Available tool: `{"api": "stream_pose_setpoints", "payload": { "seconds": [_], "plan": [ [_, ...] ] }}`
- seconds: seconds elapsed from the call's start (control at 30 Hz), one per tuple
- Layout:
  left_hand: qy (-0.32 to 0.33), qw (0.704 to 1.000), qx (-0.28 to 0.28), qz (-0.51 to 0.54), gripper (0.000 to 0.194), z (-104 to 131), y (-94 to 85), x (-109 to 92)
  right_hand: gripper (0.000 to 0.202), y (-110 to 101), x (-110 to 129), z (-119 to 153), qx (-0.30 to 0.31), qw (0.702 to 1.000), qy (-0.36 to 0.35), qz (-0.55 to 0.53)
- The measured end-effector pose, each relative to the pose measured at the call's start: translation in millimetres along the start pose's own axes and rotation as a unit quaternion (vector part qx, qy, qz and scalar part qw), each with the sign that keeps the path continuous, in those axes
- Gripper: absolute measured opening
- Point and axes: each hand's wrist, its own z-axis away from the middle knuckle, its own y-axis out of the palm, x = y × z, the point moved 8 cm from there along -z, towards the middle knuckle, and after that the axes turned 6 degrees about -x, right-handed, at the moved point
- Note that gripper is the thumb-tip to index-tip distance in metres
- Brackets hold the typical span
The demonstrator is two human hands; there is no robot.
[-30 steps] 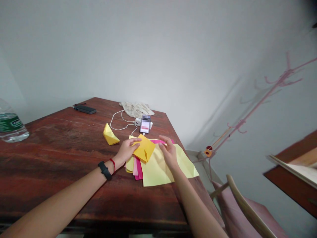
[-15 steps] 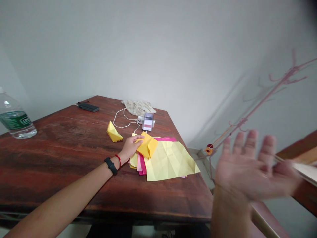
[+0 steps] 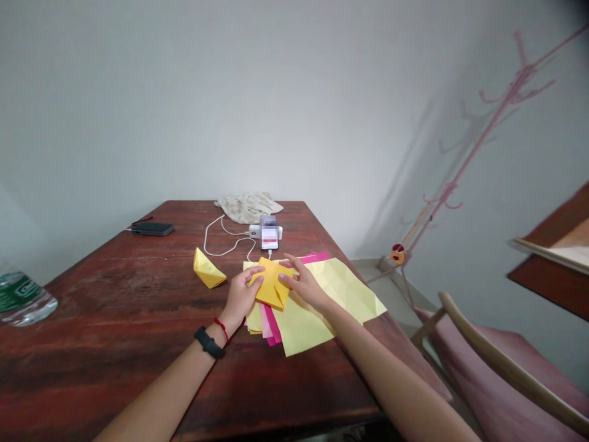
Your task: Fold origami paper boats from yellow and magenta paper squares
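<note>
A folded orange-yellow paper [image 3: 270,285] is held over a fanned stack of coloured sheets. My left hand [image 3: 243,293] pinches its left edge, thumb on top. At its right edge my right hand [image 3: 306,283] grips with the thumb on the face and the fingers toward the back corner. Under it lie a creased pale yellow sheet [image 3: 343,283] and some pink sheets [image 3: 272,328]. Left of the stack sits a folded yellow paper piece [image 3: 208,270], shaped like a small boat.
Behind the stack, a phone [image 3: 269,236] leans by a white power bank [image 3: 253,231] with a cable. A cloth [image 3: 248,207], a dark device [image 3: 153,229] and a water bottle [image 3: 25,298] share the wooden table [image 3: 138,294]. A chair [image 3: 501,362] and pink coat rack [image 3: 478,144] stand right.
My right hand, raised open at the right before, has come down to the folded orange-yellow paper. My left hand has kept its hold. The view has shifted somewhat.
</note>
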Motion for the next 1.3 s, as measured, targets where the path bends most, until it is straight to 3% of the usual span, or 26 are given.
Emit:
{"api": "stream_pose_setpoints", "payload": {
  "seconds": [0.13, 0.27, 0.43, 0.7, 0.97, 1.3],
  "plan": [
    [0.005, 1.000, -0.008, -0.022, 0.033, 3, -1.1, -1, 0.082, 17, -23, 15, 0.067, 0.983, 0.099, -0.137],
    [0.013, 0.999, -0.010, -0.038, 0.035, 6, -0.7, -3, 0.080, 13, -22, 20, 0.051, 0.977, 0.119, -0.167],
    [0.046, 0.994, 0.001, -0.095, 0.033, 9, 2.1, -11, 0.080, 6, -22, 16, 0.018, 0.978, 0.117, -0.171],
    [0.120, 0.972, 0.072, -0.191, 0.026, 21, 18.5, -25, 0.081, 3, -28, 13, 0.009, 0.976, 0.096, -0.194],
    [0.151, 0.954, 0.093, -0.243, 0.017, 18, 21.1, -23, 0.083, 3, -33, 12, 0.007, 0.975, 0.109, -0.193],
    [0.117, 0.961, 0.113, -0.224, 0.011, 15, 22.2, -14, 0.083, 5, -40, 11, 0.028, 0.977, 0.117, -0.176]
  ]
}}
